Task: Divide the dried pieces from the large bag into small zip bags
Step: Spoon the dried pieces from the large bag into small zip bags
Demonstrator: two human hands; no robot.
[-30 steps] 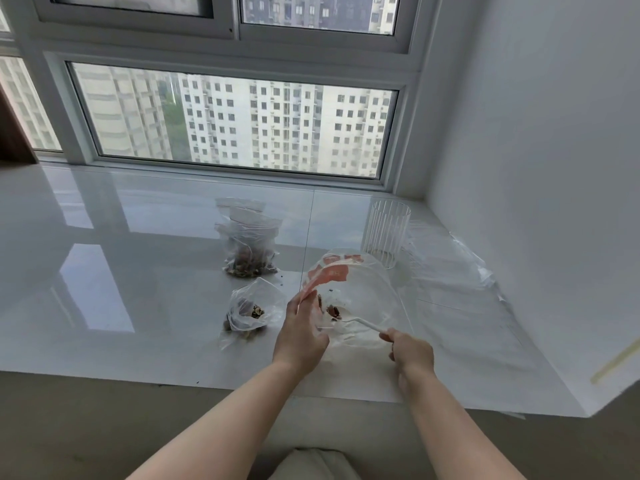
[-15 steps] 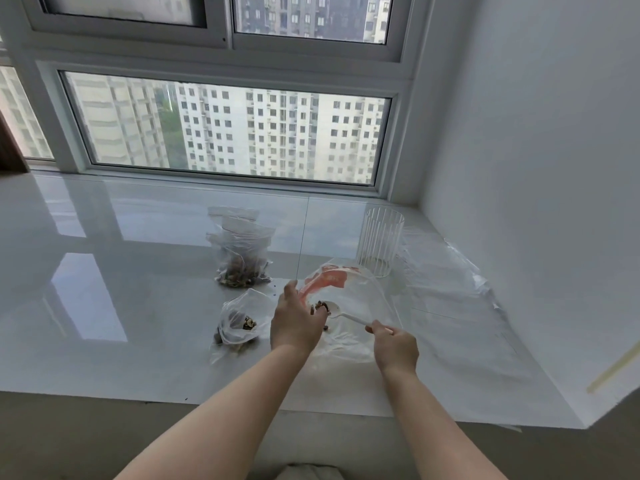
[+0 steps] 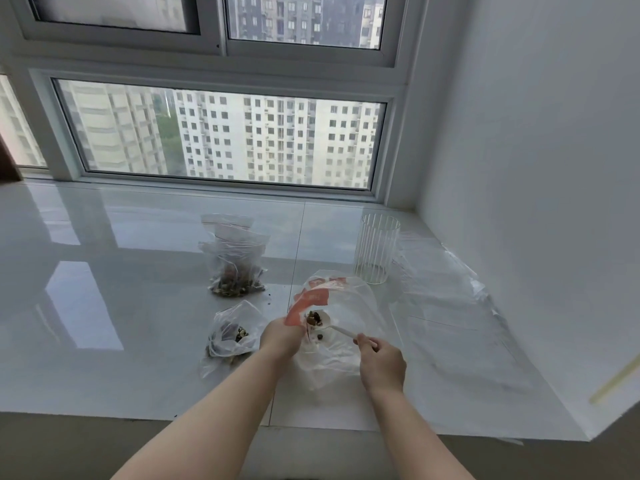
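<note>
Inside large bag (image 3: 346, 306): loaded spoon (image 3: 320, 320)

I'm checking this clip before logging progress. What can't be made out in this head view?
- Left hand: fingers hidden behind the large bag's edge.
- Dried pieces on the spoon: too small to identify.
- Pieces left in the large bag: blurred by crumpled plastic.
- Small zip bags: seals unreadable.

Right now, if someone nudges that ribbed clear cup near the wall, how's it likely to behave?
The ribbed clear cup is tall for its base and looks empty, so it probably tips easily. The glossy sill likely lets it slide first on a low push. Once down, its round wall would probably roll. Glass or plastic can't be told, so treat it as fragile.
</note>
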